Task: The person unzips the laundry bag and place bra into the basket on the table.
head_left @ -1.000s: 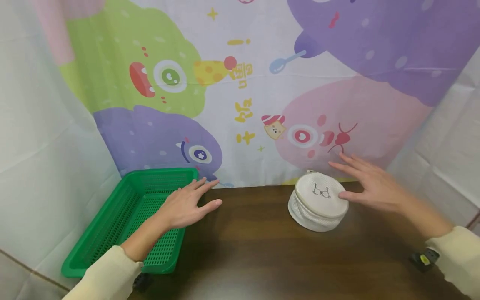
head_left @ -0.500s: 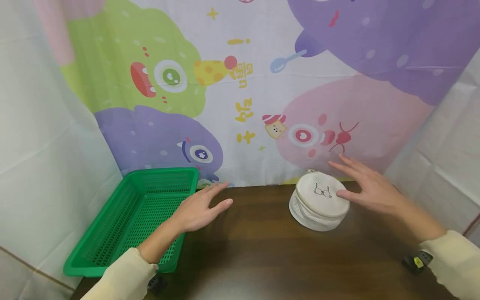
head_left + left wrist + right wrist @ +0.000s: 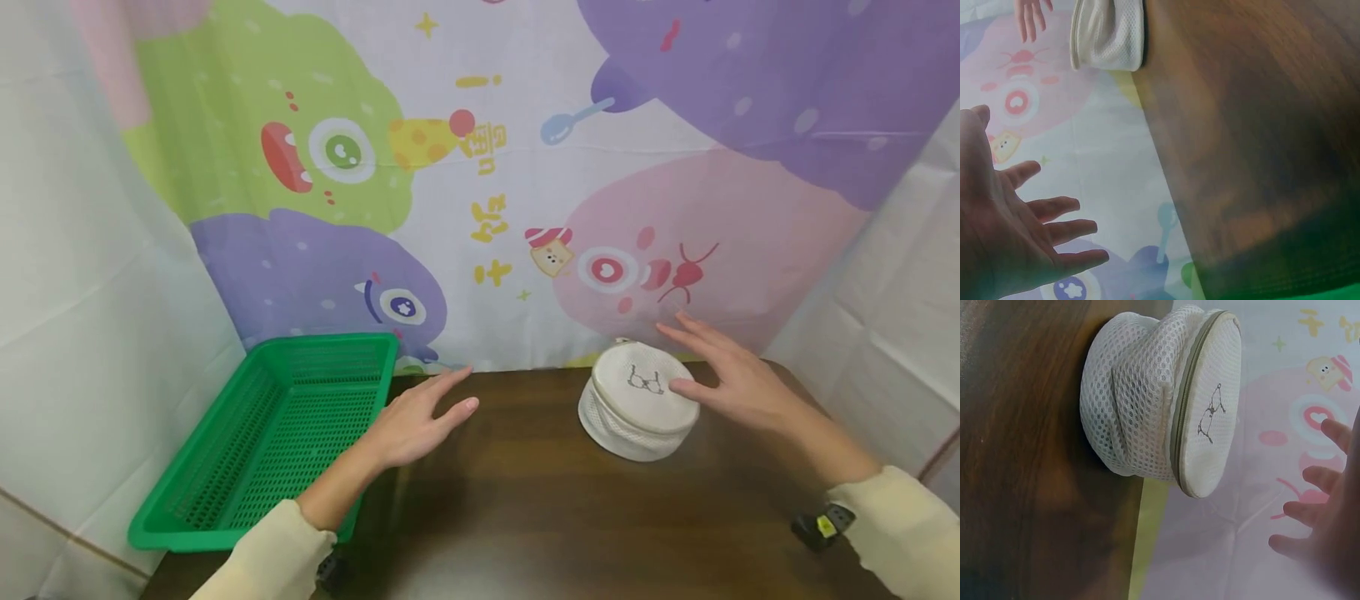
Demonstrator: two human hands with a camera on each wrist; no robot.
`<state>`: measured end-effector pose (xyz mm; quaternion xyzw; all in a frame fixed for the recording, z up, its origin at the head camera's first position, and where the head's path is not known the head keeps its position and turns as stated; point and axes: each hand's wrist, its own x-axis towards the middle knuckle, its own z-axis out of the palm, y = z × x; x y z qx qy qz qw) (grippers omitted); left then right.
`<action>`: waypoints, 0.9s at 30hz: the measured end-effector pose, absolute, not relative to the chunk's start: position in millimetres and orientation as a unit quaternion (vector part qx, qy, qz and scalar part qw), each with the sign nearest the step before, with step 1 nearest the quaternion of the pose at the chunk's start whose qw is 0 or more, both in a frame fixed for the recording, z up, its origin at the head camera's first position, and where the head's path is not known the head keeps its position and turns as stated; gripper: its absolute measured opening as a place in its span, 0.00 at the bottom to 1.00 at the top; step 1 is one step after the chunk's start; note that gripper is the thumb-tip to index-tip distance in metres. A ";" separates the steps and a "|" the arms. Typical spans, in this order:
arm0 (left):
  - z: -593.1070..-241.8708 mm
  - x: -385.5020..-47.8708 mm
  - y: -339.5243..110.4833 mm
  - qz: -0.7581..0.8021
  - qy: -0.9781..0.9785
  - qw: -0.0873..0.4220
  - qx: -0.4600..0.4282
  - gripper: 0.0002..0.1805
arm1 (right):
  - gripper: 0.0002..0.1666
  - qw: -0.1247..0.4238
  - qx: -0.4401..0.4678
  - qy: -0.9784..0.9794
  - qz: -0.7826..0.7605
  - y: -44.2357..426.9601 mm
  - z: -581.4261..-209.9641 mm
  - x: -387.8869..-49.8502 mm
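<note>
A round white mesh laundry bag (image 3: pixel 637 404) with a zipped lid stands on the dark wooden table (image 3: pixel 525 500), right of the middle. A bra drawing marks its lid, and the zip runs round the lid's edge in the right wrist view. My right hand (image 3: pixel 738 375) hovers at the bag's right side, fingers spread; in the right wrist view a gap shows between the fingers and the bag (image 3: pixel 1147 400). My left hand (image 3: pixel 412 425), fingers extended and holding nothing, is above the table just right of the green plastic basket (image 3: pixel 142 508).
A cloth with cartoon monsters (image 3: pixel 487 192) hangs behind the table. White cloth walls (image 3: pixel 97 250) close in the left and right sides. The green basket takes up the table's left side, against the back cloth.
My left hand has moved right, away from over the green basket. The right hand has shifted very slightly left, while the mesh laundry bag stays in place.
</note>
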<state>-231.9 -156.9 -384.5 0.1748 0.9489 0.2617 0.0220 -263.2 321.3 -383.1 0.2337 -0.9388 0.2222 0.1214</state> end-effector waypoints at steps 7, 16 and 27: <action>-390.0 -231.9 -150.4 0.275 0.946 0.019 0.171 0.37 | 0.50 0.112 0.215 -0.941 0.236 321.4 -387.2 -262.2; -394.0 -231.1 -140.2 0.292 0.940 0.017 0.175 0.36 | 0.51 0.107 0.198 -0.941 0.254 317.7 -391.4 -263.3; -397.3 -235.6 -125.1 0.315 0.932 0.017 0.177 0.36 | 0.51 0.119 0.196 -0.935 0.271 311.6 -397.8 -267.2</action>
